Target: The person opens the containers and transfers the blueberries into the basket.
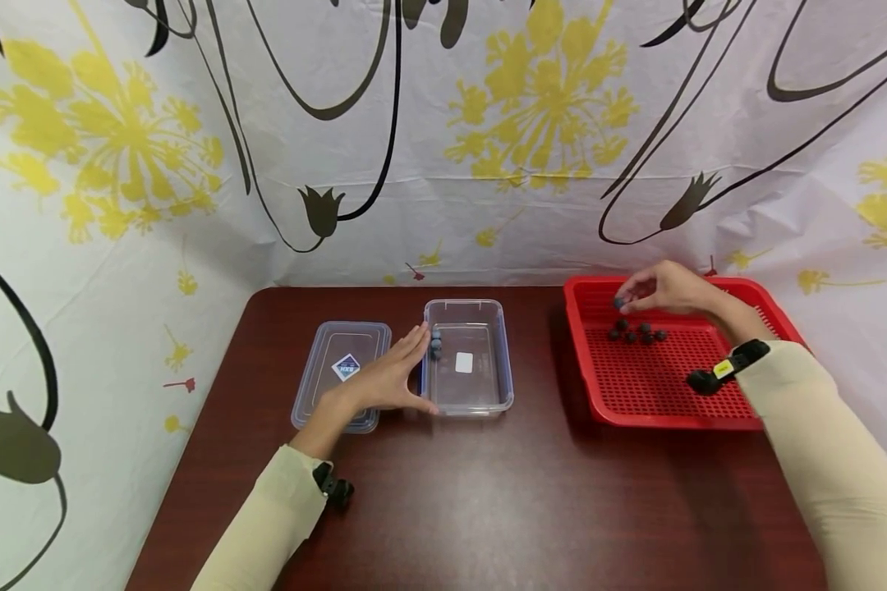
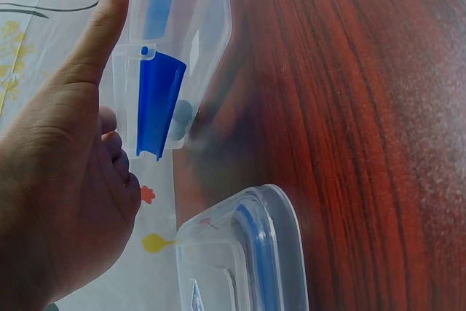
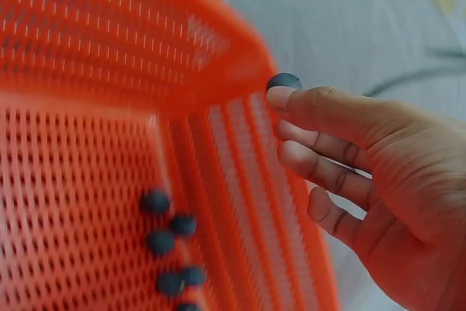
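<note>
In the head view my right hand [image 1: 668, 289] is over the back of a red plastic basket [image 1: 591, 394]. Its thumb and fingertips pinch one small, round, dark blueberry [image 3: 284, 81]. Several more blueberries [image 3: 160, 242] lie on the basket's floor towards the back. My left hand [image 1: 392, 373] rests along the left side of a clear plastic container [image 1: 504, 361], fingers extended towards the back and thumb near its front corner. Inside that container, a few blueberries [image 1: 435, 345] sit along the left wall. A blue clip [image 2: 159, 103] on the container hangs down beside the left hand.
A clear lid [image 1: 318, 369] with a diamond-shaped label lies left of the container, partly behind the left forearm. Everything stands on a dark brown table [image 1: 443, 509]. A flower-patterned cloth [image 1: 443, 205] hangs at the table's back edge.
</note>
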`<state>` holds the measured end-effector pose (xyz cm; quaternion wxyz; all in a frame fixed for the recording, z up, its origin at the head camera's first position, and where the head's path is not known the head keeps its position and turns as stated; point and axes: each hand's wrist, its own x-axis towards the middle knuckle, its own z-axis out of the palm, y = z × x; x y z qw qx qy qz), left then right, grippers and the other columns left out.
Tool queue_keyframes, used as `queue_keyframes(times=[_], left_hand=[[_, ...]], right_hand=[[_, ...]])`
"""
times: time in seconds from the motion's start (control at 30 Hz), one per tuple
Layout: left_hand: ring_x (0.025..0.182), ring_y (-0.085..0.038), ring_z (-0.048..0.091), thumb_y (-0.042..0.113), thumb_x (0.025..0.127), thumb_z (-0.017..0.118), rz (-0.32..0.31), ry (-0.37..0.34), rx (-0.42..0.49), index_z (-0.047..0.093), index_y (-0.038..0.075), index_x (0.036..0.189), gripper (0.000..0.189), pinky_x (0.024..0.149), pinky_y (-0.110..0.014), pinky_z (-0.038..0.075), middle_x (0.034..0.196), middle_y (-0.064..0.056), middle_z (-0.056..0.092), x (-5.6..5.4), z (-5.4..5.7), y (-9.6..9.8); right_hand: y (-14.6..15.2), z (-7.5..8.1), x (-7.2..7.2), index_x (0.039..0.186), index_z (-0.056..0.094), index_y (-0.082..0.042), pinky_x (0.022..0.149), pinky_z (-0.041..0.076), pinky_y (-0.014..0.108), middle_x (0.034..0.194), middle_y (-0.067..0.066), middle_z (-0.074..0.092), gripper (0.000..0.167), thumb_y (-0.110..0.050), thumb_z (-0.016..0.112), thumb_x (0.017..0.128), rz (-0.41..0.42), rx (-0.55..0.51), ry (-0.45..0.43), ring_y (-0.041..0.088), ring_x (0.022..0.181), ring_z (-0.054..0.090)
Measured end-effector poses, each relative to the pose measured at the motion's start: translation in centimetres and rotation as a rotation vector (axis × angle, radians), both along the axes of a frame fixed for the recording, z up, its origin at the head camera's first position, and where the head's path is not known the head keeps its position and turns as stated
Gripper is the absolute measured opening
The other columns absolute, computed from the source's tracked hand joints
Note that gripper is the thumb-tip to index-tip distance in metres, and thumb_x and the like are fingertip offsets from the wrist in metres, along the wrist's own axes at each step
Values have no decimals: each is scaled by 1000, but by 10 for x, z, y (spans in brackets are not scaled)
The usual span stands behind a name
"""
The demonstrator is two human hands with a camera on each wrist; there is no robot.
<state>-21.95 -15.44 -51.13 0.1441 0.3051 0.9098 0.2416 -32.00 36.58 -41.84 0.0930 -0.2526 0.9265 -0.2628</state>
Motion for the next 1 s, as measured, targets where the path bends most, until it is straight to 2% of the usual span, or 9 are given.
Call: queue_keyframes(times=[0.2, 0.4, 0.63, 0.83, 1.0], left_hand=[[164, -32, -2, 61, 80, 87, -16, 27, -4, 3, 1, 169, 136, 129, -57, 16, 178, -15, -5, 0, 0, 1], [164, -31, -3, 61, 80, 87, -13, 31, -8, 3, 2, 169, 136, 129, -56, 15, 178, -15, -5, -1, 0, 1], [164, -32, -3, 61, 80, 88, -13, 28, -8, 3, 3, 169, 136, 129, -56, 15, 178, -14, -6, -1, -1, 1], [164, -30, -3, 62, 79, 87, -12, 26, -13, 3, 3, 169, 137, 129, -56, 15, 178, -13, -6, -1, 0, 1], [165, -30, -3, 62, 80, 87, -10, 28, -16, 3, 3, 169, 137, 129, -56, 16, 178, -13, -6, -1, 0, 1]], right_hand=[[33, -26, 0, 100, 81, 0, 66, 56, 22, 87, 10, 80, 16, -2, 87, 85, -34, -29, -134, 7, 74, 71], [48, -45, 2, 100, 80, 3, 67, 57, 23, 87, 11, 79, 18, 0, 87, 83, -77, -14, -223, 6, 73, 69], [51, -57, 2, 98, 77, 10, 69, 60, 23, 84, 16, 78, 15, 9, 83, 84, -29, -45, -288, 8, 75, 72], [51, -61, 3, 96, 77, 8, 67, 58, 21, 82, 14, 76, 13, 7, 83, 84, -12, -27, -283, 6, 73, 69], [49, -57, 5, 97, 80, 3, 66, 56, 20, 83, 8, 76, 17, 0, 89, 82, -43, 11, -203, 5, 73, 66]])
